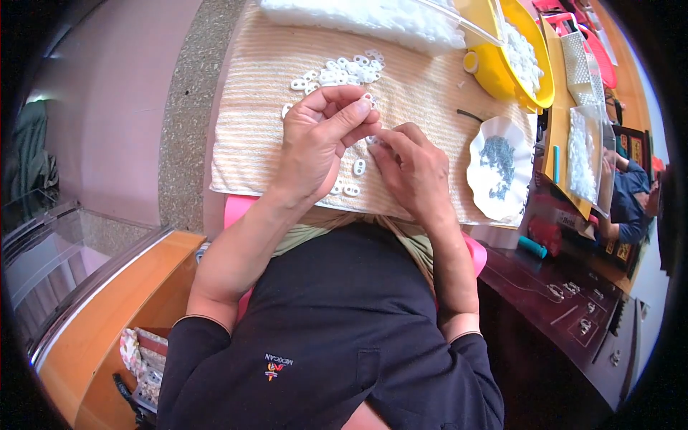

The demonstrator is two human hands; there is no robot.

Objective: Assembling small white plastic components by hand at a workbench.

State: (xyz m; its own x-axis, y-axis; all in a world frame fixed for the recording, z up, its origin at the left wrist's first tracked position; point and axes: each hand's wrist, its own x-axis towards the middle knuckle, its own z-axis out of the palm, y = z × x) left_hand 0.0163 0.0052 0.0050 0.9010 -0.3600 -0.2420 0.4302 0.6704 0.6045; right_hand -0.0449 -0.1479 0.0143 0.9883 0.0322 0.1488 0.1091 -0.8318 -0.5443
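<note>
My left hand (314,147) is closed, thumb against curled fingers, pinching a small white oval plastic piece (368,98) with holes. Just to its right, my right hand (419,168) has thumb and fingers drawn together. A bit of white shows by those fingertips, but what they hold is too small to make out. Both hands are over a striped beige towel (251,107). A loose pile of white two-holed oval pieces (347,70) lies beyond my left hand. One such piece (359,167) rests between my wrists, and another (351,190) lies nearer the towel's front edge.
A wavy-rimmed white dish (479,168) on the right holds many small dark grey bits. Behind it stands a yellow basin (545,86) of white pieces, beside a clear container (365,18) full of more. Another person (631,190) sits at far right, near a dark table (545,301).
</note>
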